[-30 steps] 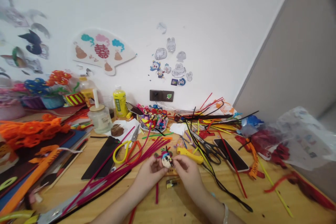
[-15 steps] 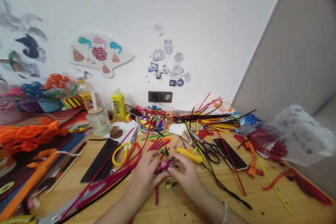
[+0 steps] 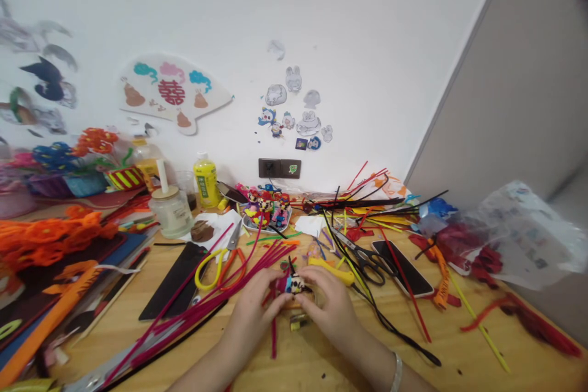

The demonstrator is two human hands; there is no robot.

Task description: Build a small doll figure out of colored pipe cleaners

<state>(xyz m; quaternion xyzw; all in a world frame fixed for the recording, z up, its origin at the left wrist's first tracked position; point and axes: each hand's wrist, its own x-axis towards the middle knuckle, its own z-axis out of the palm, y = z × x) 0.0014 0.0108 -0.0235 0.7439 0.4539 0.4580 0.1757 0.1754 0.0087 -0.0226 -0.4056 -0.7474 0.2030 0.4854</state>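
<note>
My left hand [image 3: 250, 315] and right hand [image 3: 331, 312] close their fingers on a pipe-cleaner figure [image 3: 291, 284], ends loose; figures [image 3: 264, 208], seemingly finished, stand beyond the fingers.

The little fuzzy doll [image 3: 291, 284] in my fingers [image 3: 269, 297] is pink on one side and has black and white spots on the other. The bunch of pipe cleaners [image 3: 202, 312] next to it is dark pink. The scissors [image 3: 197, 275] have yellow loops. The table [image 3: 463, 349] is light brown with thin wood lines.
</note>
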